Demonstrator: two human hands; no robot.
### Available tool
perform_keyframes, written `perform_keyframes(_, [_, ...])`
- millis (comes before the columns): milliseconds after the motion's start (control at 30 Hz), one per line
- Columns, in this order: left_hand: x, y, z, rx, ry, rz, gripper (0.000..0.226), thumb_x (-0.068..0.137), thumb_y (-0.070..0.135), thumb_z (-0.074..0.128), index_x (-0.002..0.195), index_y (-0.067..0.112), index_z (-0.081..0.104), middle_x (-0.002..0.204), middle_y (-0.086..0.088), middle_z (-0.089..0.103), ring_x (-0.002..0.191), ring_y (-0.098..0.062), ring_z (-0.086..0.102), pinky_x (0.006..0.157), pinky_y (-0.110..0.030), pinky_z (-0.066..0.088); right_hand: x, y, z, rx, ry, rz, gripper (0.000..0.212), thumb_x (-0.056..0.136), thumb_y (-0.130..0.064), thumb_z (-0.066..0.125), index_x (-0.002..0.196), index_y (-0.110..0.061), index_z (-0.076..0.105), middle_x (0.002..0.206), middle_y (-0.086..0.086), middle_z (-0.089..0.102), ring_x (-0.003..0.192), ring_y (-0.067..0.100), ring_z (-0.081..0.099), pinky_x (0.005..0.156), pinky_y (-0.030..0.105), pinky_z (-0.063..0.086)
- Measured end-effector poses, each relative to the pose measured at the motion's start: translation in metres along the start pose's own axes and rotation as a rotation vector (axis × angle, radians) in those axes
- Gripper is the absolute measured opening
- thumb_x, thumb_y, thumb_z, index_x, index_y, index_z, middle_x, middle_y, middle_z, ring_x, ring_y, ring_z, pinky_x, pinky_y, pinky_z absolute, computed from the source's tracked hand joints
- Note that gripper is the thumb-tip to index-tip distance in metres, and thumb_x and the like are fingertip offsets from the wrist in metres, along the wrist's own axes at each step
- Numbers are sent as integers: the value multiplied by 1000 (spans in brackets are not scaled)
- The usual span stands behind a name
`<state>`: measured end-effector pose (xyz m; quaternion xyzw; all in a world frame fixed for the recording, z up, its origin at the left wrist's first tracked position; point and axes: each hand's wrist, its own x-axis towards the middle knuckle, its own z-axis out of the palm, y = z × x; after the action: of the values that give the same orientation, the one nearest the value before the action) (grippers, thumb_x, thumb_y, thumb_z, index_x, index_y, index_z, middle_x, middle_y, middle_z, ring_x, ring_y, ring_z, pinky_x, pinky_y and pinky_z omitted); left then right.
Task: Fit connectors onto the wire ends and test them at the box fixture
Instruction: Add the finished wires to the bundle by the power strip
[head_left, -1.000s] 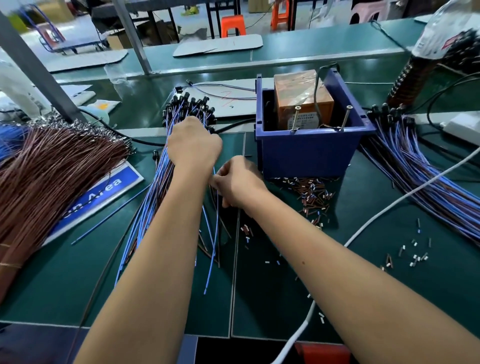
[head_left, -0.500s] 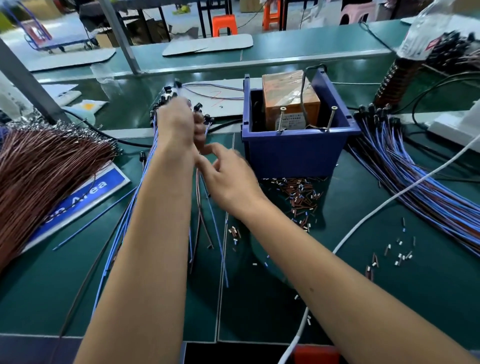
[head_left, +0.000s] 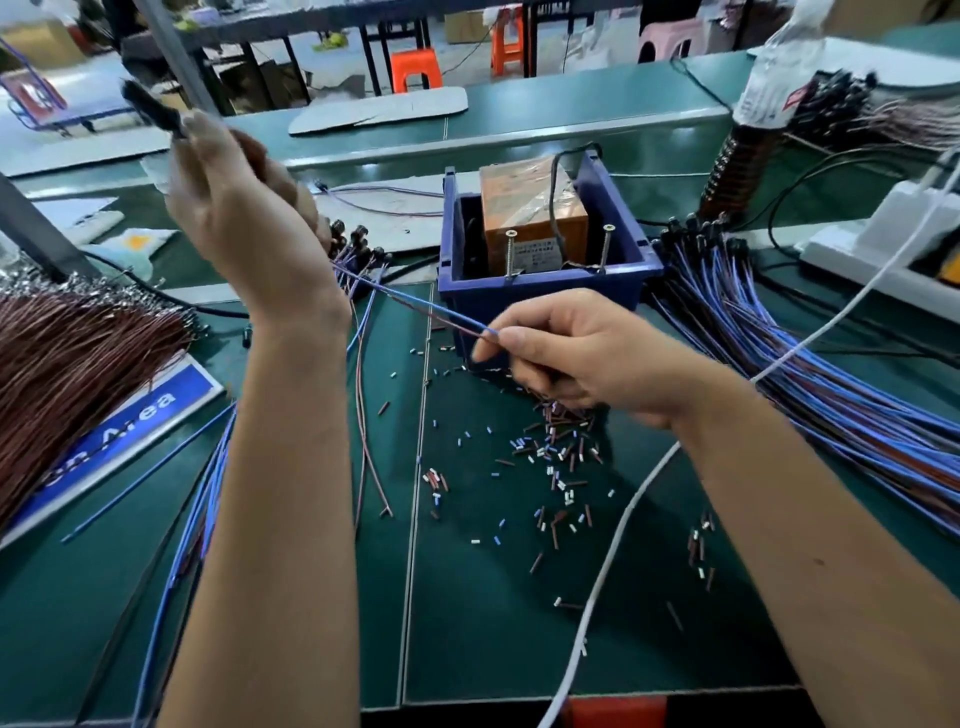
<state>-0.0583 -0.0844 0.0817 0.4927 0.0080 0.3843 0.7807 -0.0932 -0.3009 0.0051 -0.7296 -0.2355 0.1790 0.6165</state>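
Observation:
My left hand (head_left: 244, 218) is raised above the bench and grips the black connector end (head_left: 153, 111) of a blue and brown wire pair (head_left: 415, 304). The pair stretches taut down to my right hand (head_left: 582, 353), which pinches its free ends in front of the blue box fixture (head_left: 545, 296). In the box sits an orange block (head_left: 530, 200) with two upright screws. More wires with black connectors (head_left: 358, 244) lie behind my left wrist. Blue wires run down the mat under my left forearm.
A fan of brown wires (head_left: 78, 364) covers the left over a blue sign. A bundle of finished blue wires (head_left: 810, 374) spreads on the right. Cut insulation bits (head_left: 556, 457) litter the green mat. A white cable (head_left: 623, 519) crosses it, and a bottle (head_left: 769, 98) stands at the back right.
My left hand has lifted up and left from the connector pile with one wire pair. My right hand has slid right along the pair to its ends, pulling it straight.

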Motion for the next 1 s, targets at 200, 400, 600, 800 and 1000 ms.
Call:
perform_keyframes(200, [-72, -32, 15, 511, -584, 492, 23, 102, 17, 46, 91, 6, 63, 66, 6, 54, 51, -15, 46, 46, -31, 36, -32, 14, -39, -250, 257, -98, 9, 99, -10, 69, 99, -8, 77, 67, 4, 73, 48, 0, 57, 51, 6, 41])
perform_keyframes(400, [-125, -67, 12, 781, -938, 573, 19, 104, 12, 51, 90, 0, 58, 86, -9, 58, 71, -38, 54, 58, -49, 48, -34, 29, -30, -437, 309, -168, 34, 90, 13, 67, 77, -18, 71, 67, -6, 68, 62, -3, 60, 64, 17, 46])
perform_keyframes(600, [-127, -76, 5, 866, -844, 491, 28, 105, 15, 53, 79, 9, 47, 62, -2, 56, 54, -31, 49, 49, -40, 36, -35, 33, -29, -164, 318, -135, 11, 95, 3, 70, 90, -4, 77, 72, 5, 77, 58, 3, 62, 55, 15, 46])
perform_keyframes(800, [-119, -80, -5, 1011, -683, 447, 29, 103, 17, 56, 77, 12, 46, 65, -19, 62, 56, -45, 54, 51, -39, 31, -43, 36, -48, -34, 462, -43, 2, 88, -7, 80, 89, -9, 79, 76, 13, 77, 52, 14, 58, 49, 22, 48])
perform_keyframes(1000, [-117, -82, -6, 885, -767, 338, 33, 104, 26, 53, 79, 5, 57, 67, -8, 66, 62, -37, 58, 57, -47, 45, -38, 40, -44, 6, 523, -41, 7, 89, -1, 78, 86, -8, 77, 73, 13, 76, 47, 13, 56, 46, 22, 47])
